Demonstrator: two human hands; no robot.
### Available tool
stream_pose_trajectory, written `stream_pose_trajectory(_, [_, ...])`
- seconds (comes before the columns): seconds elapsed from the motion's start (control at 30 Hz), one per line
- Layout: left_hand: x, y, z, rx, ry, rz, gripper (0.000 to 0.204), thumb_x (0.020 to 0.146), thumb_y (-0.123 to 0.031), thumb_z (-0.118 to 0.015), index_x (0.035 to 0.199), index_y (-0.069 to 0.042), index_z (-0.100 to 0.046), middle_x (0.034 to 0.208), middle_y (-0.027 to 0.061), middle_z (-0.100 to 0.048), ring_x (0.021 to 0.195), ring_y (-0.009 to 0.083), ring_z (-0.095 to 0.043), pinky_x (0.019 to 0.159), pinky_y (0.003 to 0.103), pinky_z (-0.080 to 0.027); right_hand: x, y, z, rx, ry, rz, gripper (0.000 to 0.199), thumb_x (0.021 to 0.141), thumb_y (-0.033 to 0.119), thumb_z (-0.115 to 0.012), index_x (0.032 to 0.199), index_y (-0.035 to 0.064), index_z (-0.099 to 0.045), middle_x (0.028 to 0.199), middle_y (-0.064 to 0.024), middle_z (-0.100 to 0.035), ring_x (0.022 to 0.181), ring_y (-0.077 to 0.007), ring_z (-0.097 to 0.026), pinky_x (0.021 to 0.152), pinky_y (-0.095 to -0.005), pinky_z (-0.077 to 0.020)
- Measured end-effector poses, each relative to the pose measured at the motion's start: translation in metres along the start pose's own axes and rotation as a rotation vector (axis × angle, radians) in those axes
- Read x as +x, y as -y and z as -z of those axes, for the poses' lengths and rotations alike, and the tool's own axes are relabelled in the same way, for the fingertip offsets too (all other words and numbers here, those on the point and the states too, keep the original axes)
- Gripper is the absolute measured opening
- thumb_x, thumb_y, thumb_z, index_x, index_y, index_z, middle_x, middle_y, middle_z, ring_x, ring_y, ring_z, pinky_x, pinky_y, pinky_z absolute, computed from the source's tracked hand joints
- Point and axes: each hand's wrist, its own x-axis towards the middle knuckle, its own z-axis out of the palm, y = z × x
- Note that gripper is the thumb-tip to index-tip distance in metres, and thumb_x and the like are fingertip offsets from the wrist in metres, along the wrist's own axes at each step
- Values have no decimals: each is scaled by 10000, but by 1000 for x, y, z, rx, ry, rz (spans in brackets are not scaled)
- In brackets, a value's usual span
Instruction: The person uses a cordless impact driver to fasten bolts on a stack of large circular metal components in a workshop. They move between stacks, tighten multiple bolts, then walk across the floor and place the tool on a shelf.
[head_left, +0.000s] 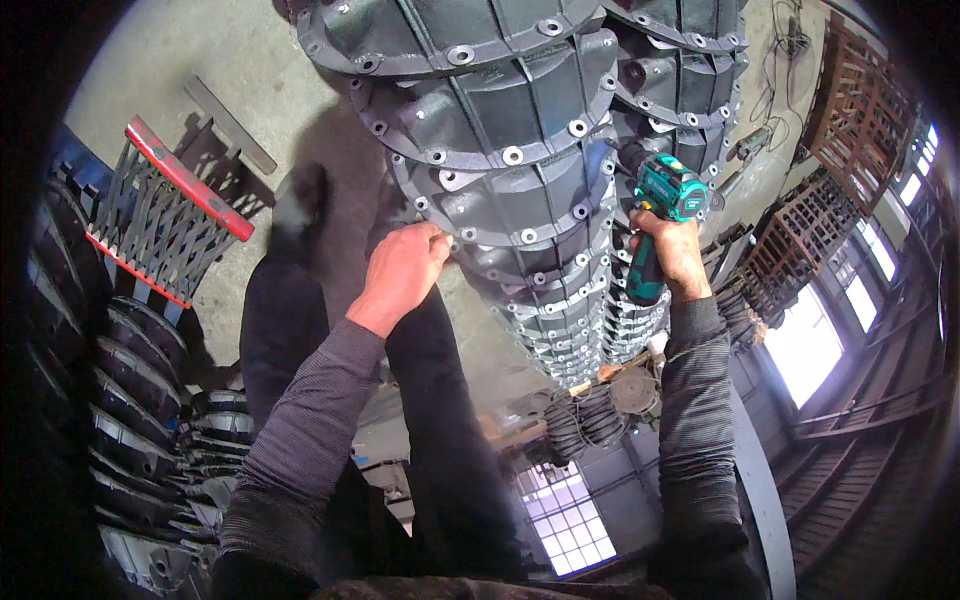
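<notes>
A stack of dark grey ribbed metal housings [545, 180] with bolt-hole flanges rises in front of me. My right hand [682, 252] is wrapped round the grip of a teal and black cordless drill [674, 190]. The drill's front end points up and left, at the right side of the stack; its tip is hard to make out there. Beside the left edge of a flange is my left hand [402, 272], closed with the fingertips drawn together at the rim. Whatever those fingers hold, if anything, is hidden.
A second housing stack [680, 90] stands right behind the first. To the left are a red-edged metal lattice [185, 190], a flat bar [230, 125] on the floor and more dark castings [140, 350]. Brown metal crates [860, 100] stand at far right.
</notes>
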Motion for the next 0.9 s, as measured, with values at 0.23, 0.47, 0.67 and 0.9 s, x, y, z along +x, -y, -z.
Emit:
stream_pose_trajectory(0.23, [-2, -1, 1, -37, -15, 5, 298, 1007, -295, -641, 1112, -52, -778, 1010, 206, -772, 967, 423, -732, 835, 512, -558, 11, 20, 13, -199, 48, 73, 167, 823, 53, -714, 969, -22, -682, 773, -75, -703, 607, -197, -708, 582, -364, -548])
stream_pose_trajectory(0.47, [1, -3, 5, -35, 1, 22, 303, 1003, -300, -620, 1081, -51, -775, 997, 211, -767, 964, 429, -728, 834, 512, -558, 8, 21, 10, -130, 67, 74, 147, 818, 22, -701, 958, -14, -671, 786, -72, -695, 582, -180, -676, 562, -357, -539])
stream_pose_trajectory(0.67, [-3, -7, 2, -23, 6, 28, 314, 1001, -303, -619, 1052, -30, -764, 989, 229, -759, 971, 440, -724, 840, 530, -553, 11, 20, 11, -152, 40, 64, 148, 805, 26, -705, 943, -17, -674, 769, -63, -689, 576, -176, -674, 559, -357, -538])
stream_pose_trajectory(0.9, [-4, 0, -5, 8, -4, -17, 321, 1005, -314, -630, 1064, -23, -755, 1012, 243, -757, 977, 450, -721, 848, 536, -555, 21, 12, 15, -169, 28, 57, 176, 799, 51, -719, 963, -11, -703, 776, -69, -716, 594, -187, -702, 569, -366, -544])
